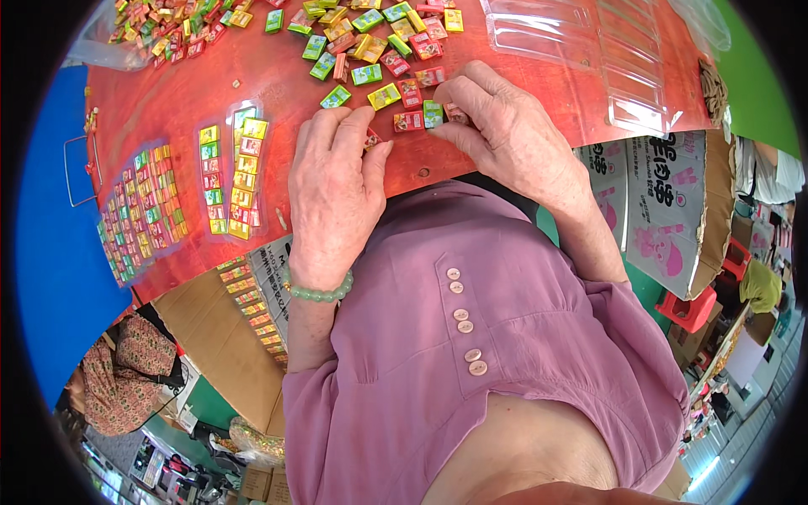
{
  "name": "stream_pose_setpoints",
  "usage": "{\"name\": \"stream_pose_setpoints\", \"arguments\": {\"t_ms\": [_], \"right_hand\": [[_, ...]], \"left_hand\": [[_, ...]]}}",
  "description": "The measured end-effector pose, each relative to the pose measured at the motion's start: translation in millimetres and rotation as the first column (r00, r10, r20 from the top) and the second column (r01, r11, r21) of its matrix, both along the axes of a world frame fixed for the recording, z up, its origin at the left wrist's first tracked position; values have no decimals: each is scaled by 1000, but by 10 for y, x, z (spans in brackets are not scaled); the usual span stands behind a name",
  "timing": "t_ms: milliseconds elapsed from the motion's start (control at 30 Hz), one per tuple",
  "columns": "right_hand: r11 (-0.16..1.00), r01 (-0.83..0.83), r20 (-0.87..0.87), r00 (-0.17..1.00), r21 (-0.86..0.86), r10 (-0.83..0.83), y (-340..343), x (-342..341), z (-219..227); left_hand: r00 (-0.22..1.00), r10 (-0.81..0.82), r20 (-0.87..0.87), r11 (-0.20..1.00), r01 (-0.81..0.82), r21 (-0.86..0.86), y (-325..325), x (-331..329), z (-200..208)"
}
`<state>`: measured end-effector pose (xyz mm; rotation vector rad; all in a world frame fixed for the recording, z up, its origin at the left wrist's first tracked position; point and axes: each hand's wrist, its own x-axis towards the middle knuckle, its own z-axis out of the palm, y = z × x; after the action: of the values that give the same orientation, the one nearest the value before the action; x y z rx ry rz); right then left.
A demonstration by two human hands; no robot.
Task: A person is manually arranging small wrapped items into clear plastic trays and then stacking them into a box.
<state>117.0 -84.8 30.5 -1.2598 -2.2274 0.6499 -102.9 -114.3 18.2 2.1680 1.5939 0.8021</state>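
Note:
Small candy-sized boxes in red, green and yellow lie loose on the red tabletop (278, 93). My right hand (509, 139) has thumb and forefinger closed round a small reddish box (455, 114). Touching its fingertips is a green box (433, 114), with a red box (409, 121) just left of that. My left hand (337, 172), a green bead bracelet (324, 293) on its wrist, curls its fingers and thumb about another red box (372, 138), partly hidden by them. A loose group of boxes (367, 75) spreads beyond both hands.
Clear plastic trays (547, 38) lie at the far right. On the left are narrow trays filled with boxes (246, 172) and a larger filled block (145, 210). A heap of boxes (181, 25) sits at the far left. Cardboard cartons (665, 210) stand below the table edge.

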Motion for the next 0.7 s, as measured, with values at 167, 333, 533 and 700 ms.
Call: {"name": "stream_pose_setpoints", "arguments": {"t_ms": [167,333,533,700], "right_hand": [[998,-50,-32,998,-48,48,3,26,6],[994,-82,-62,995,-77,77,-13,-7,27],[991,-113,-41,993,-76,111,-46,-9,40],[992,-120,-57,991,-31,119,-91,15,32]], "left_hand": [[993,-78,89,996,81,-34,-28,50,13],[995,-59,75,997,56,49,49,150,-61],[994,-92,50,995,91,31,76,145,-30],[984,-131,117,991,135,-24,89,64,-45]]}}
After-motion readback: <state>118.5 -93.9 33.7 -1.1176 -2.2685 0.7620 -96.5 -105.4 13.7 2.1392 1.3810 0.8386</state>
